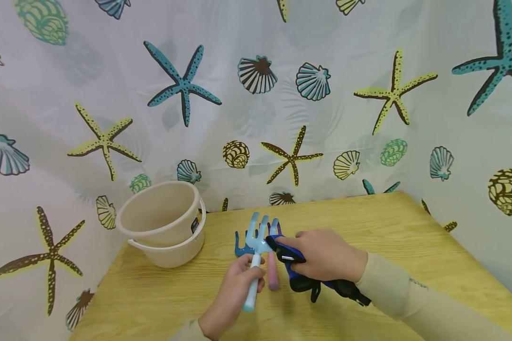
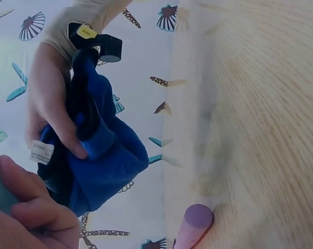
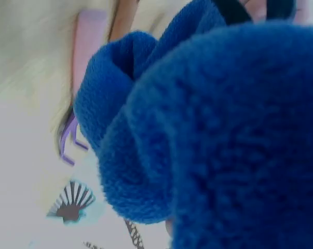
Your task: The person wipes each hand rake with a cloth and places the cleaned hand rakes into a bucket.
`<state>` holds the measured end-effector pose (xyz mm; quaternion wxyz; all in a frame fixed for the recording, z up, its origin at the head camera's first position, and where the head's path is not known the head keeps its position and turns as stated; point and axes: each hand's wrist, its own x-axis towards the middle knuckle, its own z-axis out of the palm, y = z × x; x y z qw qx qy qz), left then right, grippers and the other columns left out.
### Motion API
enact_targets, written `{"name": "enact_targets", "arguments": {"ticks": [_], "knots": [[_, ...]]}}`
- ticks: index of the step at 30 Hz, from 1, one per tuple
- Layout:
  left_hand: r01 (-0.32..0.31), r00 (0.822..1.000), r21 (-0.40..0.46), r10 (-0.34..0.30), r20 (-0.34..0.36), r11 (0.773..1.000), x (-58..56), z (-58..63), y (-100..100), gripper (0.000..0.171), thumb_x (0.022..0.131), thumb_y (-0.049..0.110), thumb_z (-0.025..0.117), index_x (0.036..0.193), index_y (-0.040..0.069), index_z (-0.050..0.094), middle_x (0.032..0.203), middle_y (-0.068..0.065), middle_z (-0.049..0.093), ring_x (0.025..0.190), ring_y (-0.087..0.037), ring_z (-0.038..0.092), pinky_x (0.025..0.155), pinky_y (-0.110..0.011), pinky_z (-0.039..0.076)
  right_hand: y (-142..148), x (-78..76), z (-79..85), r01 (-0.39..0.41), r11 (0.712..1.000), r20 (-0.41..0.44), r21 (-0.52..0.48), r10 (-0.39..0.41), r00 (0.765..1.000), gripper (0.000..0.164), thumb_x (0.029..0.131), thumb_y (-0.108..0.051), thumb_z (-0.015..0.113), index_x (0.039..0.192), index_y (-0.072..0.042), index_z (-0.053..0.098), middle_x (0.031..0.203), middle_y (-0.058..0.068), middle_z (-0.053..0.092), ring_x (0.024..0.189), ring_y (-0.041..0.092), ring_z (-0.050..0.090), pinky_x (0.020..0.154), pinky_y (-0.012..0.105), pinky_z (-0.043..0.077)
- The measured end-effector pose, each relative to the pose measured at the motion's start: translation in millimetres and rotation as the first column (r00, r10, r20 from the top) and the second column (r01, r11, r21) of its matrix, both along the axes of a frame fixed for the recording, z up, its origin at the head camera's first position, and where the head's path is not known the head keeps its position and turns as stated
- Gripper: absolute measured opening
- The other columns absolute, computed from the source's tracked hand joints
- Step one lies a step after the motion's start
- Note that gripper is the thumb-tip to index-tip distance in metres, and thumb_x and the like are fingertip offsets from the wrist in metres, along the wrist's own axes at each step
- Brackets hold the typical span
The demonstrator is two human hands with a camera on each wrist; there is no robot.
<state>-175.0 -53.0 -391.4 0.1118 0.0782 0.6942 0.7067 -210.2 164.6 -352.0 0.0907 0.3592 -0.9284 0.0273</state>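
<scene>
Only the head view shows the pale bucket (image 1: 170, 255) at the table's (image 1: 345, 222) back left corner and, right of it, a dark blue fork (image 1: 242, 251) lying towards the back edge. The left hand (image 1: 236, 284) grasps a light-blue hand fork (image 1: 256, 244) by its handle, three curved tines raised towards the back edge. Beyond it lies a pink-handled fork (image 1: 273, 274). The right hand (image 1: 324, 253), reaching in from the right, pinches a black-trimmed blue cloth (image 1: 297, 272) overlapping the light-blue fork's head; contact is unclear. The right wrist view reveals the cloth's fuzzy pile.
</scene>
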Motion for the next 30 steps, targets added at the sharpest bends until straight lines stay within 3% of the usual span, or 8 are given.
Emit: {"name": "enact_targets", "arguments": {"ticks": [5, 13, 17, 21, 24, 30], "knots": [[-0.003, 1.000, -0.007, 0.003, 0.005, 1.000, -1.3, -1.4, -1.6, 0.032, 0.084, 0.006, 0.055, 0.112, -0.009, 0.051, 0.059, 0.000, 0.054, 0.053, -0.011, 0.051, 0.047, -0.021, 0.038, -5.2, 5.9, 3.0, -0.047, 0.999, 0.040, -0.014, 0.047, 0.998, 0.056, 0.080, -0.039, 0.070, 0.132, -0.024, 0.058, 0.072, -0.008, 0.053, 0.052, 0.007, 0.044, 0.042, 0.024, 0.039], [0.038, 0.999, 0.006, -0.038, -0.005, 0.999, -0.8, 0.6, -1.7, 0.031, 0.083, 0.004, 0.056, 0.112, -0.008, 0.052, 0.059, 0.000, 0.055, 0.052, -0.012, 0.050, 0.046, -0.020, 0.037, -3.8, -7.1, 3.1, 0.023, 0.999, -0.128, -0.032, -0.027, 0.991, 0.061, 0.075, -0.037, 0.075, 0.132, -0.023, 0.057, 0.075, -0.002, 0.057, 0.051, 0.008, 0.044, 0.038, 0.025, 0.038], [0.047, 0.999, 0.008, -0.047, -0.008, 0.999, 1.1, -1.3, -3.2, 0.030, 0.083, 0.003, 0.055, 0.111, -0.009, 0.052, 0.058, 0.000, 0.054, 0.052, -0.012, 0.049, 0.046, -0.020, 0.037, -1.8, -10.9, -1.9, 0.045, 0.999, -0.165, -0.025, -0.049, 0.985, 0.062, 0.074, -0.037, 0.076, 0.132, -0.024, 0.057, 0.075, -0.001, 0.059, 0.051, 0.008, 0.045, 0.038, 0.026, 0.040], [0.052, 0.999, 0.005, -0.052, 0.009, 0.999, 0.9, -4.5, -4.5, 0.030, 0.085, 0.004, 0.055, 0.112, -0.009, 0.051, 0.058, 0.000, 0.054, 0.052, -0.012, 0.048, 0.046, -0.021, 0.036, -3.9, -8.1, -5.1, 0.019, 1.000, -0.092, -0.006, -0.020, 0.996, 0.059, 0.077, -0.039, 0.073, 0.132, -0.024, 0.057, 0.074, -0.004, 0.057, 0.050, 0.007, 0.043, 0.037, 0.024, 0.037], [0.049, 0.999, 0.004, -0.049, 0.020, 0.999, 0.0, -5.8, -4.5, 0.031, 0.085, 0.005, 0.055, 0.113, -0.009, 0.051, 0.059, 0.001, 0.054, 0.052, -0.012, 0.049, 0.047, -0.021, 0.036, -6.5, -3.0, -3.2, -0.017, 1.000, 0.024, -0.019, 0.018, 1.000, 0.057, 0.080, -0.038, 0.070, 0.133, -0.025, 0.057, 0.076, -0.006, 0.058, 0.053, 0.007, 0.045, 0.041, 0.024, 0.039], [0.029, 0.999, 0.014, -0.029, 0.017, 0.999, -1.4, -4.0, -3.2, 0.031, 0.084, 0.004, 0.055, 0.111, -0.010, 0.049, 0.059, 0.001, 0.054, 0.052, -0.011, 0.049, 0.046, -0.021, 0.037, -9.7, 4.3, 4.0, -0.073, 0.995, 0.192, -0.067, 0.085, 0.978, 0.057, 0.083, -0.040, 0.068, 0.137, -0.028, 0.052, 0.099, -0.004, 0.068, 0.073, 0.005, 0.054, 0.058, 0.029, 0.050]]}}
